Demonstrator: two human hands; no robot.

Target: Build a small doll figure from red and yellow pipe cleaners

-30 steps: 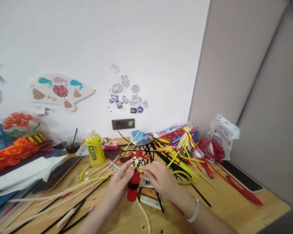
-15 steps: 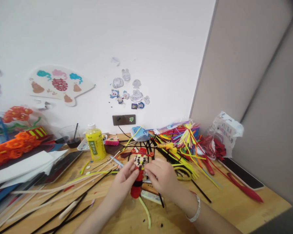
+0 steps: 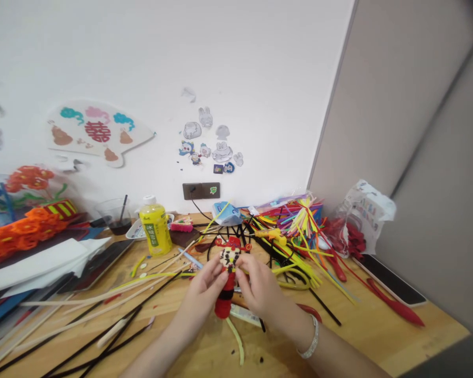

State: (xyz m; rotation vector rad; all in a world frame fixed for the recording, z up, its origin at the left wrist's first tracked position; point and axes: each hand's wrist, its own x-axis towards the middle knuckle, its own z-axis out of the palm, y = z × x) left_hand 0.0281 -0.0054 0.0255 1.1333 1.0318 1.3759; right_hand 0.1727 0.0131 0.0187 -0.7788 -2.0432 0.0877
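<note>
A small red doll (image 3: 229, 281), apparently made of fuzzy pipe cleaners, stands upright between my hands above the table. It has a red hat with curled side pieces, a pale face with black and yellow details, and a black belt. My left hand (image 3: 207, 286) closes on the doll's left side just below the head. On the other side my right hand (image 3: 258, 289) pinches at the doll's head and neck with thumb and fingertips. Below the doll a pale yellow pipe cleaner (image 3: 235, 341) lies on the table, next to a small pale box (image 3: 244, 316) partly hidden by my right hand.
Bundles of coloured pipe cleaners (image 3: 299, 218) spread over the back right. A yellow drink bottle (image 3: 155, 231) and a cup of dark liquid (image 3: 118, 223) stand back left. Loose black strips (image 3: 122, 328) cross the left side. A phone (image 3: 392, 281) and red scissors-like handle (image 3: 398, 304) lie right.
The doll and both hands appear slightly further right. My right hand's fingers have moved up closer to the doll's head. My left hand keeps its hold.
</note>
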